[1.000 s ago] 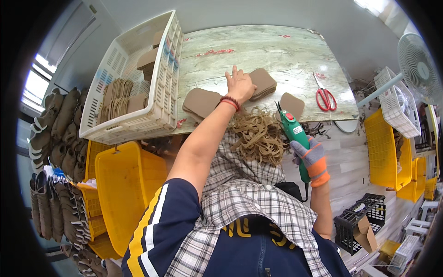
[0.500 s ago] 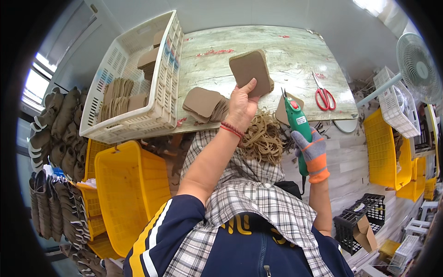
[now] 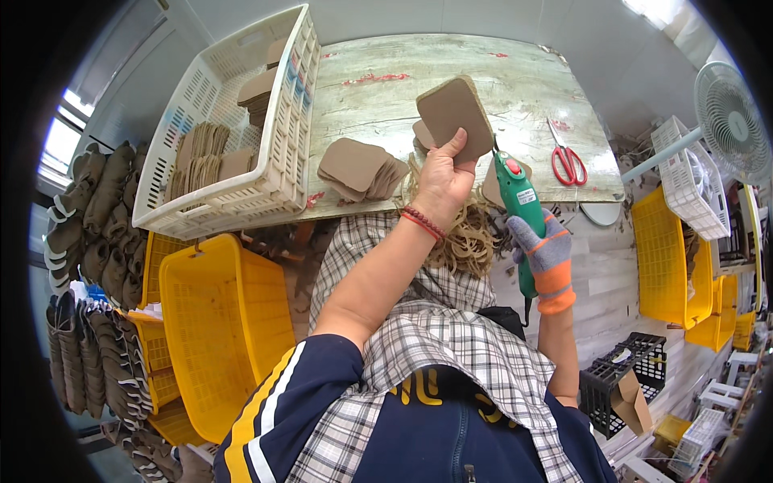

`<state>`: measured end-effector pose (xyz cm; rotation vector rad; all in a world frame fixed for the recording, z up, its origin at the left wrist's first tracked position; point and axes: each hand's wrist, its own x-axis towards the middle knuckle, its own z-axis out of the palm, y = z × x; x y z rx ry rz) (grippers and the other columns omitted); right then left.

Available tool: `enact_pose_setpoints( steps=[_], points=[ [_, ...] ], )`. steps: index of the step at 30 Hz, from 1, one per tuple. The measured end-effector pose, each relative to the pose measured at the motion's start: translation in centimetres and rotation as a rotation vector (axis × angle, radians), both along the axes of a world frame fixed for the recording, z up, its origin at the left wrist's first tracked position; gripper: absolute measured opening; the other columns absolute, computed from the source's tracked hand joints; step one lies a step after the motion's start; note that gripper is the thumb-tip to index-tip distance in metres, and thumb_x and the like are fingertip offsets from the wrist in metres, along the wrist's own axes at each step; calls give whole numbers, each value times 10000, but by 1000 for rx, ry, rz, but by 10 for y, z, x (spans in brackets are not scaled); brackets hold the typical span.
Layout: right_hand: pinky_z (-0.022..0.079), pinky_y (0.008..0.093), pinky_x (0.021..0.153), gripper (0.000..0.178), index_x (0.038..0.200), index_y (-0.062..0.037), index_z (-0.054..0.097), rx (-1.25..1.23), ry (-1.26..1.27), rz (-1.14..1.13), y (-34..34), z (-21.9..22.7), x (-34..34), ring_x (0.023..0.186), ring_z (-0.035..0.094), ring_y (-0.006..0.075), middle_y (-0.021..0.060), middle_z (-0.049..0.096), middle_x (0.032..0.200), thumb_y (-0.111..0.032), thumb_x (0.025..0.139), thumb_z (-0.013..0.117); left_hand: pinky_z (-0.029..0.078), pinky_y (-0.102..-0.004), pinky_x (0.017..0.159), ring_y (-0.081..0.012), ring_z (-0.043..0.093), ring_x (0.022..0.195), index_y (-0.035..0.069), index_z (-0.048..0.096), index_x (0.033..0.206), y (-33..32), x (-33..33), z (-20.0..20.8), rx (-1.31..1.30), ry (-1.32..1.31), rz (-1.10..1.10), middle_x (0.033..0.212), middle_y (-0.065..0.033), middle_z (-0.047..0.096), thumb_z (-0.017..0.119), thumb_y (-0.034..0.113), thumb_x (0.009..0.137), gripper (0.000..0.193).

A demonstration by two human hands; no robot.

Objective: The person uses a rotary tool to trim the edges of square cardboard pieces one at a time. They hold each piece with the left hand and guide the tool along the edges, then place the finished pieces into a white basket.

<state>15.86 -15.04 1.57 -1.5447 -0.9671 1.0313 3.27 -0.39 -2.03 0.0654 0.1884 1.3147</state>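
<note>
- A white basket point(image 3: 241, 145) full of brown pads sits at the left end of the table point(image 3: 499, 72); a loose pile of pads point(image 3: 361, 167) lies just beside it.
- Red scissors point(image 3: 568, 161) lie toward the table's right edge, well apart from the pile.
- Tangled straw-coloured cord point(image 3: 463, 237) rests in the lap, below the table edge.
- The left hand point(image 3: 443, 181) is raised, fingers closed on one brown pad point(image 3: 455, 117), held tilted above the table.
- The gloved right hand point(image 3: 543, 253) grips a green glue gun point(image 3: 519, 205), nozzle just beside the pad's lower edge.
</note>
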Motion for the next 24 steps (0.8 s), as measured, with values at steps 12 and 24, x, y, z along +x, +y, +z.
enact_pose_setpoints(
  steps=[12,24],
  points=[
    [379,195,426,315,1005,-1,611,27,30,-30,9,15,-1,509,497,33,4,617,697,-207,805,739,475,-364,1005,-229,553,1134,31,476,1221,-20,6,-25,84,151,-147,1204,-99,564,558,14,899,332],
    [370,205,429,332,987,-1,603,-37,-26,76,3,33,23,473,474,52,-13,568,660,-245,806,736,550,-305,805,-164,651,894,31,613,1055,-21,-28,-28,262,465,-160,1011,-67,669,629,-67,814,260]
  ],
)
